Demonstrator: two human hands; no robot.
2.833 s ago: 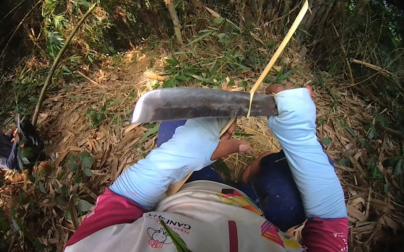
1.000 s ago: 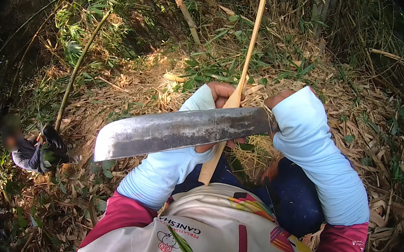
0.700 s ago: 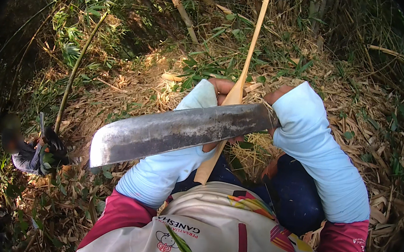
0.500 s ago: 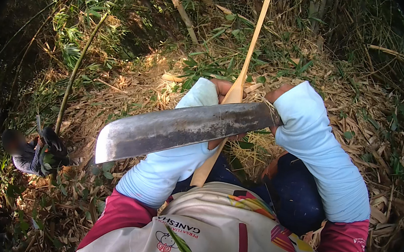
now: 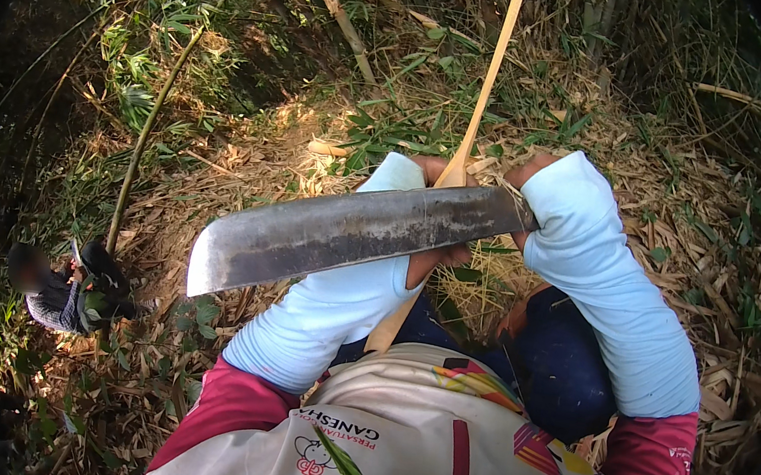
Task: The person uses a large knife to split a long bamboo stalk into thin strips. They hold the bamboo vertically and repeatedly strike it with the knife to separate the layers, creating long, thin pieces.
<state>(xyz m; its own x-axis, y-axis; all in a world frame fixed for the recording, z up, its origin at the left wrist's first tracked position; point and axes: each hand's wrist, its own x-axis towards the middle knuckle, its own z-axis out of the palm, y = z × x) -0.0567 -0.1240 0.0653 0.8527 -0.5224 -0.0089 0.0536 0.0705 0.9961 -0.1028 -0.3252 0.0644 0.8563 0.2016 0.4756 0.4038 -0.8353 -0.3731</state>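
A broad machete (image 5: 343, 238) lies crosswise in front of me, its worn grey blade pointing left and its bright square tip lowest. My right hand (image 5: 529, 173) is closed at the blade's right end; the handle is hidden by hand and sleeve. Under the blade, my left hand (image 5: 439, 261) is wrapped round a pale strip of split wood or bamboo (image 5: 484, 94). The blade covers part of this hand and crosses the strip. Long and thin at the far end, the strip widens near my hands, and its near end (image 5: 384, 334) rests against my shirt.
Dry leaves and shavings (image 5: 488, 283) litter the ground between my bent knees (image 5: 563, 366). At the left another person (image 5: 64, 295) sits beside a leaning bamboo pole (image 5: 151, 122). A cut stump (image 5: 349, 37) and green undergrowth stand at the back.
My left hand and the strip have shifted slightly to the right. The machete has also slid a little right, with its tip slightly higher. The other person's hands have moved a little.
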